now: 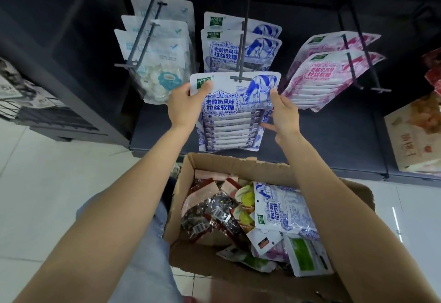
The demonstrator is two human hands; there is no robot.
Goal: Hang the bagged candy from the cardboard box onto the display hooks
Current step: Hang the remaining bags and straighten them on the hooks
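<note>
**Head view: blue-and-white candy bag held at the tip of the middle hook**

Head camera looks down on a dark display panel with three long metal hooks. The middle hook (244, 40) juts toward the viewer, its crossbar end lying against the top edge of the blue-and-white candy bag (232, 112), which both hands hold up in front of it. Two matching bags (241, 45) already hang behind on the same hook, with open rod between them and the tip. The left hook (140, 38) carries pale white pouches (157, 59); the right hook (358, 57) carries pink-printed bags (329, 76). Dark gaps separate the three stacks.

The left hand (186, 107) grips the bag's upper left corner, thumb curled over the front. The right hand (284, 112) pinches the right edge, index finger raised along it and thumb spread below.

The bag is flat, glossy plastic with rounded corners, a cow print and a clear window showing stacked wrapped sticks. Below the arms sits the cardboard box (238, 164), flaps open and its edge torn, holding a loose jumble of crinkled packets, among them another cow-print bag (281, 207). Pale glossy floor tiles (47, 183) lie to the left
</note>
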